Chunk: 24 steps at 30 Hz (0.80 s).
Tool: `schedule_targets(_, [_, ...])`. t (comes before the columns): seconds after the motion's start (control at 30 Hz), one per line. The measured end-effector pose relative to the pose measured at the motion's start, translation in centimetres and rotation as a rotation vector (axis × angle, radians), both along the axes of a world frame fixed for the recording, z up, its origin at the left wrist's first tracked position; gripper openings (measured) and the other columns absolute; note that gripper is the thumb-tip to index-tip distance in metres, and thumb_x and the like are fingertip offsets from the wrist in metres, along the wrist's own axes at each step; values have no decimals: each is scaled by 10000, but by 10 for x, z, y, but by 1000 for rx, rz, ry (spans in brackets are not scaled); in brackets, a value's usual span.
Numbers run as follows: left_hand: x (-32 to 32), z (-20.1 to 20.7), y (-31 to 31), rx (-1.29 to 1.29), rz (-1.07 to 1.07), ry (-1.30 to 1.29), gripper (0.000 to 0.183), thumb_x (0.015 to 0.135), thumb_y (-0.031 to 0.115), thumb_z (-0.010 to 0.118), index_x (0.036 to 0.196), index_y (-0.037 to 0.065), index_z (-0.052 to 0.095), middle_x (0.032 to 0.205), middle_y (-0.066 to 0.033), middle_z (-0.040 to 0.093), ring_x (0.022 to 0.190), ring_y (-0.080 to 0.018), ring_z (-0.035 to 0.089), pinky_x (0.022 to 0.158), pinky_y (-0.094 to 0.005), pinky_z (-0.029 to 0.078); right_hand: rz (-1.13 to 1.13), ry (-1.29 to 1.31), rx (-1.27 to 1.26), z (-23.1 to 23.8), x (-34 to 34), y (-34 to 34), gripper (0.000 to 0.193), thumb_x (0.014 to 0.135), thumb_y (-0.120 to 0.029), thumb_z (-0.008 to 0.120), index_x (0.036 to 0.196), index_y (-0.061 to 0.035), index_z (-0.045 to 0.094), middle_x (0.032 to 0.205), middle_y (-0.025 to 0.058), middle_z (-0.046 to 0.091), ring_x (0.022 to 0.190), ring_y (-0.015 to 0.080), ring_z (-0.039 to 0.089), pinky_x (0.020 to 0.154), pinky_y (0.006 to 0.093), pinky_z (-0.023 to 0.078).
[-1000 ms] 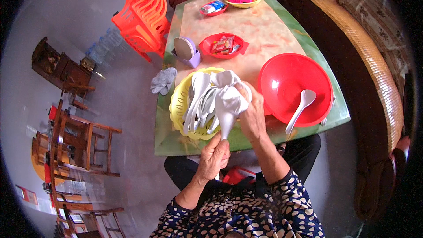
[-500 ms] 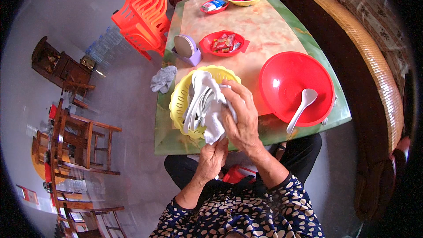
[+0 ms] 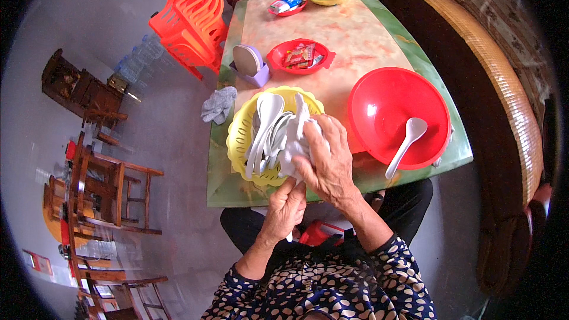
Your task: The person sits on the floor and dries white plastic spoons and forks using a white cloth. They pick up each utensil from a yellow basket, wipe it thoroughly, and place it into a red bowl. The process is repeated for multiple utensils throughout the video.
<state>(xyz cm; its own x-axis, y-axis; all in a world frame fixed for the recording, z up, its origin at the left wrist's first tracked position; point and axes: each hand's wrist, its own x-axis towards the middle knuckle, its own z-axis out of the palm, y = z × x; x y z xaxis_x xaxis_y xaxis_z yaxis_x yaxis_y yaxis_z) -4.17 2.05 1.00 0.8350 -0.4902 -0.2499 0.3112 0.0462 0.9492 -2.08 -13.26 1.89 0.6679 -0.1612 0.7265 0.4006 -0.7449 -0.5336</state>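
My right hand (image 3: pixel 331 163) is closed around a crumpled white cloth (image 3: pixel 293 145) above the near right side of a yellow slotted basket (image 3: pixel 235 142). Just below it, my left hand (image 3: pixel 283 210) pinches what looks like a white spoon (image 3: pixel 289 237); only its handle end pokes out under the fist, and its other end is hidden by the cloth and my right fingers. Inside the basket lie several white spoons (image 3: pixel 269 109), handles toward me. Another white soup spoon (image 3: pixel 409 136) leans in a large red basin (image 3: pixel 379 98) to the right, its handle over the near rim.
Beyond the basket stand a lilac holder (image 3: pixel 255 74) with round lids and a red dish (image 3: pixel 277 56) of small packets. A grey cloth (image 3: pixel 219 105) hangs at the table's left edge. Toy bricks fill a yellow bowl (image 3: pixel 329 1) at the far end. Orange chairs (image 3: pixel 189 24) are stacked left.
My right hand has shifted slightly to the right and the cloth is bunched differently, with a fold standing up. The handle end now shows below my left hand.
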Motion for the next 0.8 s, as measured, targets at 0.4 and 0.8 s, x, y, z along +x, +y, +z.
schedule_targets(0.4, [4, 14, 3, -77, -41, 71, 365, 985, 233, 436, 1334, 128, 410, 623, 62, 344, 452, -12, 296, 372, -158, 253, -103, -119, 497, 2, 5, -25, 234, 711, 79, 572, 932, 2, 566, 946, 166, 591, 840, 297, 603, 699, 358, 488])
schedule_targets(0.8, [2, 8, 5, -38, -57, 17, 436, 979, 282, 450, 1398, 209, 357, 615, 77, 315, 461, -12, 277, 394, -154, 255, 123, -170, -168, 8, 0, -2, 411, 669, -90, 654, 1074, -47, 597, 1215, 111, 539, 1146, 391, 491, 979, 514, 398])
